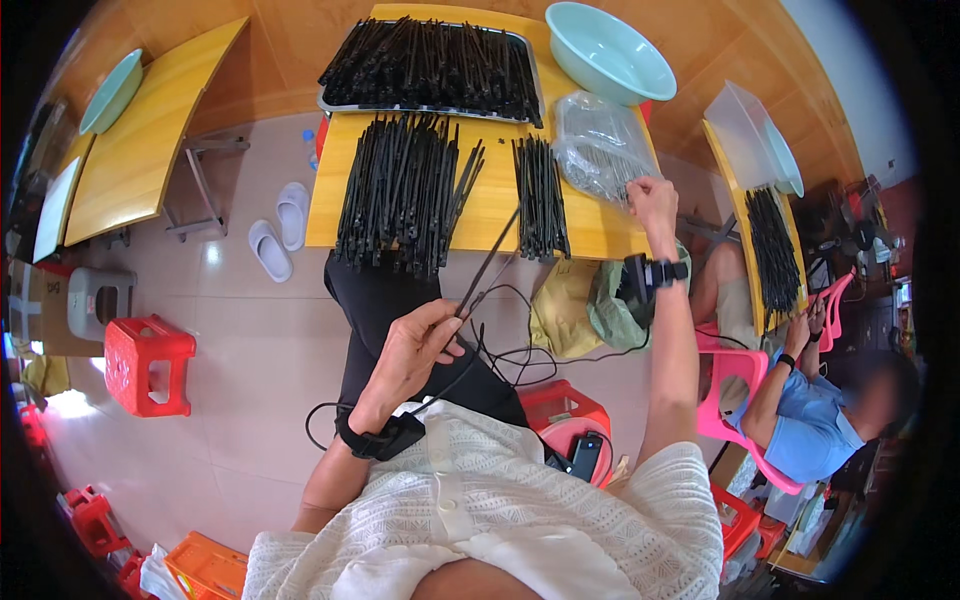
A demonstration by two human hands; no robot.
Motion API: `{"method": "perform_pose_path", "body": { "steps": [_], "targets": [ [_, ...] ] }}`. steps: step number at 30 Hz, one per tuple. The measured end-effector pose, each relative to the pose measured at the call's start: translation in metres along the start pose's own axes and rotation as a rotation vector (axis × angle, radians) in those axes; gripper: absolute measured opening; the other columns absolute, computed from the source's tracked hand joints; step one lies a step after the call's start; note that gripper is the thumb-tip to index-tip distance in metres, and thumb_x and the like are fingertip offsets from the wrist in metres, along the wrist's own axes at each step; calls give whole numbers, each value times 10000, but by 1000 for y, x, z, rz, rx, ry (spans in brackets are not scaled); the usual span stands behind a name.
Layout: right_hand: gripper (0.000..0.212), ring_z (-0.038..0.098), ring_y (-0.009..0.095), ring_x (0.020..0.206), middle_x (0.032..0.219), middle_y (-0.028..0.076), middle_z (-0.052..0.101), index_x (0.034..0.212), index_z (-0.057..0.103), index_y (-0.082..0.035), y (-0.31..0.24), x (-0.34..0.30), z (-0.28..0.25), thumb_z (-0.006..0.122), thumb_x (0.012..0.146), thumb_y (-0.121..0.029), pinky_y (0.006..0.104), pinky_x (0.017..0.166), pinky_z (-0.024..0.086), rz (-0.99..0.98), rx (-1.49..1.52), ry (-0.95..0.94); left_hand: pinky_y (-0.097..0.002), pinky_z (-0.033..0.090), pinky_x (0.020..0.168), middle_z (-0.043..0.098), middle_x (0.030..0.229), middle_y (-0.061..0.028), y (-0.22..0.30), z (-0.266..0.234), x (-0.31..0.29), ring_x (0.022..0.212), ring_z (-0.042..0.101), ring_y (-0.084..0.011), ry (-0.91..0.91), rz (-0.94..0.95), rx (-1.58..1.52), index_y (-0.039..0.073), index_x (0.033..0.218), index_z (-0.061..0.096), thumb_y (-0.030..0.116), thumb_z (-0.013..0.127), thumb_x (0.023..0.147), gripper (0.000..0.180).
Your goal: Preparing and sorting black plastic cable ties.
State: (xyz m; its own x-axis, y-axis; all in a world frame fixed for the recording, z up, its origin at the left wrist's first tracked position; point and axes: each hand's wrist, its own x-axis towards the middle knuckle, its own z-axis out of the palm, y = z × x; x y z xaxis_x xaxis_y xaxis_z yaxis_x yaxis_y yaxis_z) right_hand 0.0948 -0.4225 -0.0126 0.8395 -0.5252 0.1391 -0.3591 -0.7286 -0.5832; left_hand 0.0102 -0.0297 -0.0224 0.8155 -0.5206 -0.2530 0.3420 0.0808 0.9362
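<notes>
My left hand (412,350) is closed round a long, thin black strip (490,262), which slants up toward the table's front edge. At the clear plastic bag (598,145), my right hand (652,200) has its fingers pinched together by the bag's near right edge. What those fingers hold, if anything, is hidden. Thin greyish pieces show through the bag. A wide bundle of black strips (400,190) lies on the yellow table (490,195), with a narrower bundle (540,200) to its right. Behind them, a metal tray (533,75) is heaped with more such strips.
A pale green basin (610,50) stands at the table's back right. Black cables (520,360) loop below the front edge, near a green bag (610,310). A person in blue (810,420) works at another table on the right. A red stool (150,365) stands left.
</notes>
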Motion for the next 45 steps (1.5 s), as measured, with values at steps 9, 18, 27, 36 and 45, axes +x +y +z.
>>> {"method": "perform_pose_path", "body": {
  "steps": [9, 18, 27, 36, 45],
  "targets": [
    [207, 635, 334, 775, 796, 167, 656, 796, 679, -54, -7, 38, 31, 630, 712, -237, 404, 704, 487, -28, -503, 123, -221, 537, 627, 476, 1058, -65, 6, -1, -4, 734, 588, -112, 8, 46, -14, 13, 916, 457, -29, 490, 869, 71],
    [198, 629, 336, 824, 827, 168, 657, 814, 679, -67, -15, 46, 9, 633, 696, -219, 391, 731, 489, 136, -328, 53, -228, 538, 675, 482, 896, -21, 7, -3, -10, 772, 605, -116, -12, 1, -155, -7, 971, 488, -63, 489, 855, 128],
    [198, 622, 351, 816, 848, 196, 644, 805, 646, -16, -3, 71, 12, 591, 704, -177, 403, 722, 485, 35, -524, 4, -232, 537, 681, 480, 890, -15, 7, -8, -13, 766, 605, -117, -14, 2, -169, -4, 979, 495, -52, 495, 854, 133],
    [109, 463, 68, 480, 587, -16, 525, 724, 596, -89, -11, 70, -17, 561, 756, -187, 246, 417, 305, 172, 54, -350, -228, 534, 673, 495, 851, -12, 7, -9, -14, 757, 606, -113, -23, 11, -204, -4, 1003, 501, -39, 501, 859, 149],
    [133, 467, 63, 453, 607, -3, 568, 675, 598, -71, -15, 58, -19, 642, 745, -175, 219, 377, 267, 301, 239, -387, -228, 532, 669, 518, 853, -19, 8, -9, -15, 757, 606, -112, -35, -8, -210, -4, 1005, 499, -31, 502, 861, 146]
  ]
}}
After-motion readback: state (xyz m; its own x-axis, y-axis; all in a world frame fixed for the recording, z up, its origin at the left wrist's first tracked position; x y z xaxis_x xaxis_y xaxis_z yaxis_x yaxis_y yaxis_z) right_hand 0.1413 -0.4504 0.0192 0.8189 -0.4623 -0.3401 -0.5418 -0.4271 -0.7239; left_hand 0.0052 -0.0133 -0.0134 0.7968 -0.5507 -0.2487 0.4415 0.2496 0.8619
